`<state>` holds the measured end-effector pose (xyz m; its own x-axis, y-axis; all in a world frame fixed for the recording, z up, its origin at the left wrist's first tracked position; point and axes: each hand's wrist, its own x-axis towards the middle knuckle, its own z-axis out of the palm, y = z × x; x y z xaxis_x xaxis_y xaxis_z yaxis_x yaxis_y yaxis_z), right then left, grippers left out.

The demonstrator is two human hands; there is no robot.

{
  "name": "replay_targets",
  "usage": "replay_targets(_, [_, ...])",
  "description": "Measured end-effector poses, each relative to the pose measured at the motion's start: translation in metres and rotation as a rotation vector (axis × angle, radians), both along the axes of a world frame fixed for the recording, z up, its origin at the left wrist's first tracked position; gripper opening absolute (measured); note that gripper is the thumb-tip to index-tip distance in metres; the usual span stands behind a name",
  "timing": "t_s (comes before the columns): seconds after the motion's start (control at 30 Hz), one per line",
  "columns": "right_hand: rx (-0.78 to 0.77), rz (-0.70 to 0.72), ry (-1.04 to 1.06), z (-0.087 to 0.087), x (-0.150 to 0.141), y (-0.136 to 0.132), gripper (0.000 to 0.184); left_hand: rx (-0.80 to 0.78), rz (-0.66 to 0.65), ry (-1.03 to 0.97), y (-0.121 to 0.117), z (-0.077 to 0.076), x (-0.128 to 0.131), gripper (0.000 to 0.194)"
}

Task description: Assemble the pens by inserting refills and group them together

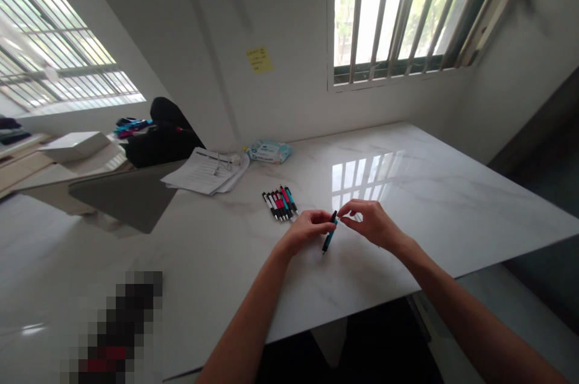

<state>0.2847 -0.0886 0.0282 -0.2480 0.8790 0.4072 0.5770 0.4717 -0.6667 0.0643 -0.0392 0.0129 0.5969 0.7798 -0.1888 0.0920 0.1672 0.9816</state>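
Observation:
A blue pen (331, 233) with a black grip and black top tilts above the white marbled table, held between the thumb and fingers of my left hand (310, 227). Beside the pen's upper end, my right hand (368, 221) brings its thumb and forefinger together in a pinch. Whatever those fingertips hold, if anything, is too small to make out. Just beyond my left hand, several pens (279, 204) in white, red, blue and black lie side by side in a row.
Printed papers (201, 172) and a light-blue packet of wipes (270, 152) lie toward the wall. A grey panel (124, 197) stands at the left. The table's front edge (344, 316) runs below my forearms. A yellow note (259, 60) is stuck on the wall.

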Motion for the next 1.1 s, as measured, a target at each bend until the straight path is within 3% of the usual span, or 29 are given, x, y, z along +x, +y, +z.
replay_targets(0.33, [-0.022,0.041,0.042,0.004,-0.007,-0.008,0.018,0.001,-0.009,-0.004,0.001,-0.002,-0.001,0.035])
replay_targets(0.47, [-0.026,-0.154,-0.020,0.006,0.005,-0.013,0.017,0.034,0.028,-0.033,0.001,0.001,-0.001,0.035])
replay_targets(0.6, [-0.089,-0.363,-0.215,-0.008,0.025,-0.027,0.019,0.062,0.099,-0.094,0.003,0.005,-0.002,0.032])
replay_targets(0.8, [-0.166,-0.389,-0.281,-0.040,0.037,-0.052,0.021,0.076,0.106,-0.100,0.004,0.006,-0.003,0.033])
replay_targets(1.1, [-0.213,-0.489,-0.323,-0.050,0.053,-0.096,0.028,0.084,0.101,-0.087,0.004,0.006,-0.003,0.031])
